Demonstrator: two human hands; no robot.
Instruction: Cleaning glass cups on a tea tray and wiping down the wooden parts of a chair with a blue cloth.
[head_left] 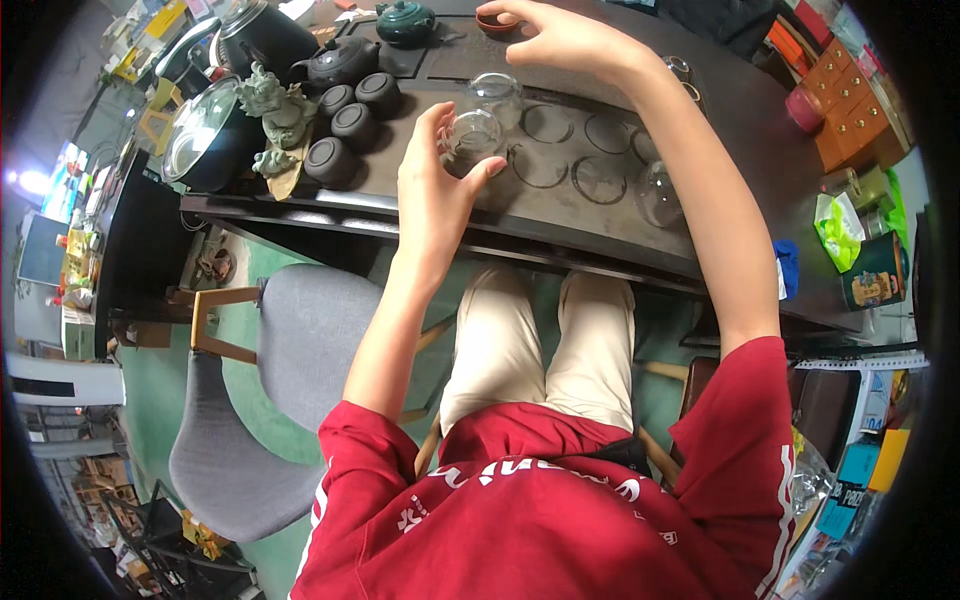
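On the dark tea tray (620, 215), my left hand (432, 185) curves its thumb and fingers around a clear glass cup (474, 138). A second clear glass (495, 92) stands just behind that cup. My right hand (565, 40) reaches to the far side of the table, fingers spread, beside a small reddish-brown bowl (495, 24). No grip on the bowl shows. Below my right forearm is another clear glass (658, 195). Several round outlines (598, 180) lie across the tray; whether each is a glass rim or a wet mark I cannot tell.
Several dark cups (353, 124) and a green-grey figurine (275, 110) line the tray's left side. Behind them are a black teapot (342, 62), a green teapot (404, 22) and a kettle (262, 40). A grey chair (315, 330) stands left of my legs; a wooden drawer box (845, 105) sits right.
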